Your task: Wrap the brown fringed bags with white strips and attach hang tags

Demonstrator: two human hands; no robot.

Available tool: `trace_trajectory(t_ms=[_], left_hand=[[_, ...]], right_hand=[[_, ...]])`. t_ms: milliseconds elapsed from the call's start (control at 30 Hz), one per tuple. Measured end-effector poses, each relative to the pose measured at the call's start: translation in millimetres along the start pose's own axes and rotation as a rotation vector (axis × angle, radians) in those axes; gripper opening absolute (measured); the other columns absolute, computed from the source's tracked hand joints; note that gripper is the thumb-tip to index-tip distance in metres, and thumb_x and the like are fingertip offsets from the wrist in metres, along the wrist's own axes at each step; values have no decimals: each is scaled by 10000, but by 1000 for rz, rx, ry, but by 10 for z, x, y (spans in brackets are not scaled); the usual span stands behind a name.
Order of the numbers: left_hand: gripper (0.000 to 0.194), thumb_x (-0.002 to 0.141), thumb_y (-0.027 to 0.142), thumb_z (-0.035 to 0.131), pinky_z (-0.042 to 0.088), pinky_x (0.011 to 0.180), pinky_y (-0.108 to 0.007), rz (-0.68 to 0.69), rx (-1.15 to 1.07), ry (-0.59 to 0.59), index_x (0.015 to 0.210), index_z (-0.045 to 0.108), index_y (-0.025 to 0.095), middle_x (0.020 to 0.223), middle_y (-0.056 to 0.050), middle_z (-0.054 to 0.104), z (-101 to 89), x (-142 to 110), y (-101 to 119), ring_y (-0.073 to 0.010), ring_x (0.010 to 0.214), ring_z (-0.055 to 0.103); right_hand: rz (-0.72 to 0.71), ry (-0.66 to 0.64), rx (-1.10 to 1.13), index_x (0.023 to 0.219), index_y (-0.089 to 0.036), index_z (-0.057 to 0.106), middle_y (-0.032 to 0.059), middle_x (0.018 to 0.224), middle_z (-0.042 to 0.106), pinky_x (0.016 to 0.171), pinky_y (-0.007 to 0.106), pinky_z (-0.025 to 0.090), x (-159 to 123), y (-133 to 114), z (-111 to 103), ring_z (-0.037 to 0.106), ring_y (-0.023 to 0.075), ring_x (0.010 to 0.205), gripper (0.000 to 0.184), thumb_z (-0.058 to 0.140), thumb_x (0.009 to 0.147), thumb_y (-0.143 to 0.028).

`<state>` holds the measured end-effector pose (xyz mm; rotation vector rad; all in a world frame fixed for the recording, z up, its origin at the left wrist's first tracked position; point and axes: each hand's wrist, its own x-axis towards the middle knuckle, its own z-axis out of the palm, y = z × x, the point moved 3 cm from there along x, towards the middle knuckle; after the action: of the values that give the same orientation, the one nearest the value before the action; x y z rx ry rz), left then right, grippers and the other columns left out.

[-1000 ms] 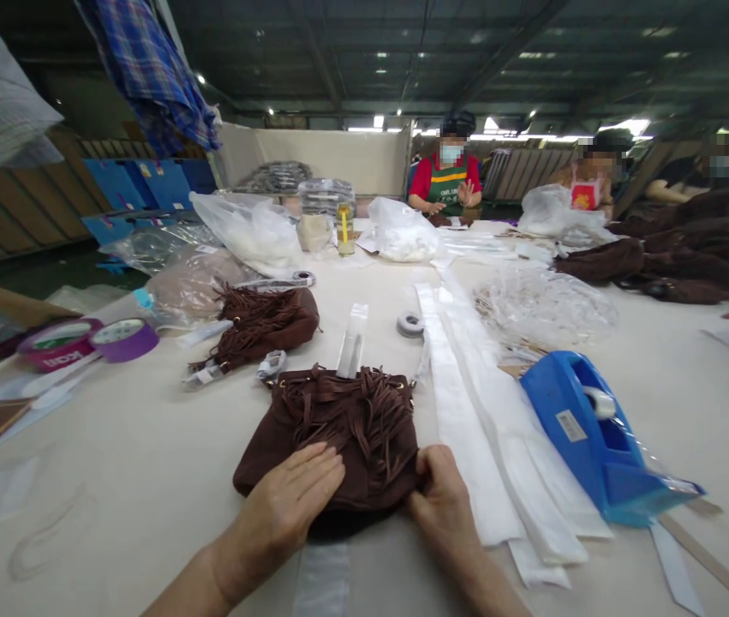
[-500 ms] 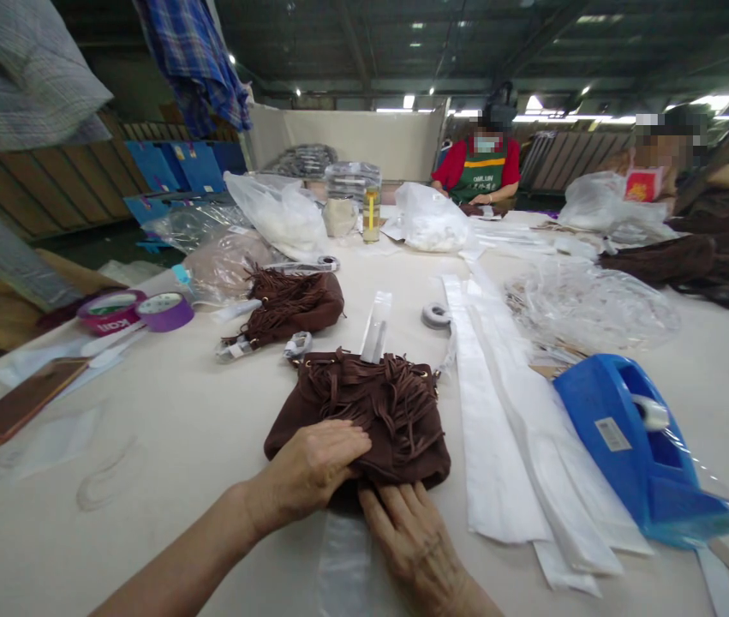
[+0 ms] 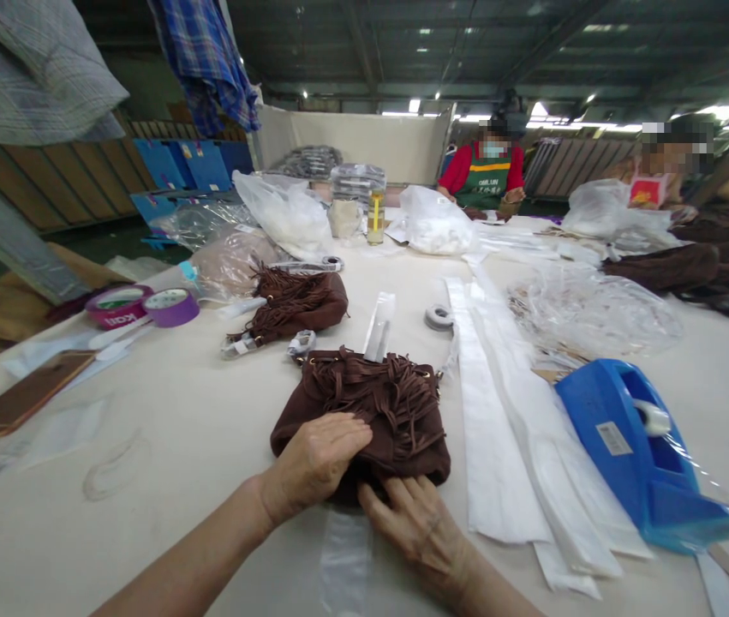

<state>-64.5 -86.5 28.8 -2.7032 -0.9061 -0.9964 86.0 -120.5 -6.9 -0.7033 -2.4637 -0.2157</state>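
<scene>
I am seeing clear plastic (image 3: 346,561) emerging from below the near edge of the brown fringed bag (image 3: 403,411), which is lying front and center on the table (image 3: 210,428). My left hand (image 3: 319,456) is resting on the bag's front with its fingers extended, not clenching; my right hand (image 3: 416,524) is bending its fingers at the underside, and I cannot tell whether they are gripping. The body is lying uncovered, while a wrapped fitting (image 3: 301,344) is sitting by its far left corner. A clear strip (image 3: 379,327) is poking out beyond the far edge; I cannot tell whether both plastic ends are joining underneath. To the right, the blue tape dispenser (image 3: 595,407) is carrying a barcode label (image 3: 613,438) too small for reading. Farther left, a second brown bag (image 3: 319,302) is lying uncovered, with wrapping showing on its fittings. Left of it, a magenta tape roll (image 3: 118,319) is showing what I am reading as "Kaii", uncertainly. At the far side, a person (image 3: 516,171) is wearing a green apron (image 3: 487,182) seemingly reading "OMLUN", its smaller characters blurring.
</scene>
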Motion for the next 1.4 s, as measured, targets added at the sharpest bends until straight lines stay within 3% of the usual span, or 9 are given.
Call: trace_trajectory(t_ms=[233,433,533,700,867,1033,1233,1300,1400], left_hand=[[231,866,71,360,553,801,-313,66,40,2,941,578,92,859,-94,695,-38,45,11,-158,819,659],[286,861,36,343,507,897,-423,175,196,-5,1044,561,7,1016,-184,651,161,-374,185,-264,1117,526],[320,876,42,319,464,952,-450,128,228,-70,1121,520,-5,1107,-196,609,250,-531,225,-284,1228,401],[330,881,51,311,445,971,-459,166,268,-76,1130,521,3,1162,-190,579,243,-543,288,-294,1236,388],[349,894,67,276,444,960,-435,136,326,-92,1081,567,25,1151,-161,592,241,-518,326,-299,1215,416],[312,906,106,320,370,994,-443,197,301,-86,1030,606,94,1138,-90,612,134,-480,215,-264,1187,449],[328,891,75,321,390,848,-382,205,446,-172,1033,608,146,1181,-66,592,-58,-460,64,-216,1030,524],[307,886,94,351,385,805,-370,168,511,-182,1054,599,158,1165,-64,600,-99,-502,44,-209,962,537],[304,919,240,344,389,730,-380,-6,624,-197,1028,603,126,1043,-111,638,-234,-603,-26,-233,875,554]], right_hand=[[101,83,99,966,-144,583,41,645,593,538,282,362,-42,91,94,507,163,578,344,251,895,-87],[159,113,138,817,-152,589,68,722,619,669,301,438,-149,-62,153,523,171,657,337,273,869,-48],[115,189,51,877,-119,607,90,767,642,738,322,457,-207,-152,40,560,183,734,369,246,873,-42],[25,354,-21,790,-128,641,50,747,676,753,263,458,-146,-176,-267,601,162,792,275,390,846,-30],[82,296,-66,943,-95,654,89,910,697,810,346,472,-4,-66,-159,601,205,920,331,331,870,-81],[75,282,-77,952,-112,655,70,947,702,783,333,496,-90,-12,47,609,196,907,262,412,853,-105],[94,275,-26,948,-127,654,65,934,708,750,328,512,-97,5,33,629,194,874,239,444,836,-120],[99,283,-25,941,-133,656,63,928,710,747,327,511,-89,9,42,634,194,862,240,437,841,-127],[106,313,-30,934,-132,658,61,911,713,745,326,506,-93,11,72,641,193,845,244,430,847,-134]])
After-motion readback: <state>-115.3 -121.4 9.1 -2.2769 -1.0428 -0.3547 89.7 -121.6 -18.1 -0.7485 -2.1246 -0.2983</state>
